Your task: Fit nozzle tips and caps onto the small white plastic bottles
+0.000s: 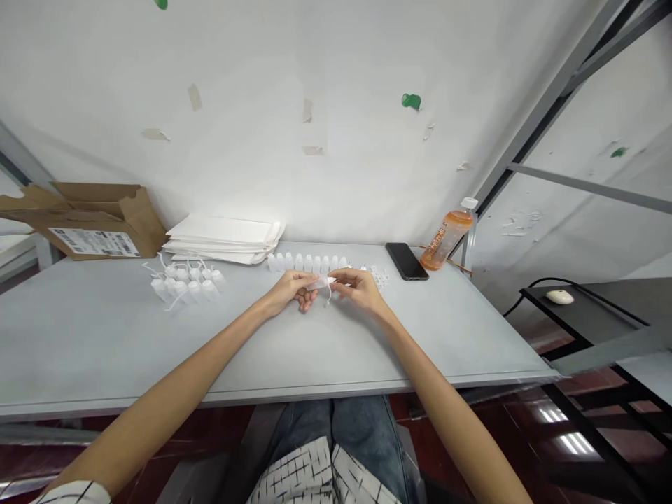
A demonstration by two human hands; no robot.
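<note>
My left hand (292, 289) and my right hand (360, 285) meet above the middle of the grey table (105, 336). Both are closed on one small white plastic bottle (321, 282) held lying sideways between them. A thin white strap hangs down from it. Just behind my hands stands a row of several small white bottles (307, 262). To the left sits a cluster of several white bottles with looped straps (186, 283). A little heap of white loose parts (376, 273) lies right of my right hand.
A stack of white flat bags (225, 238) lies against the wall. An open cardboard box (89, 217) stands at the back left. A black phone (407, 261) and an orange drink bottle (447, 238) are at the back right. A dark side table with a mouse (559, 297) stands at right.
</note>
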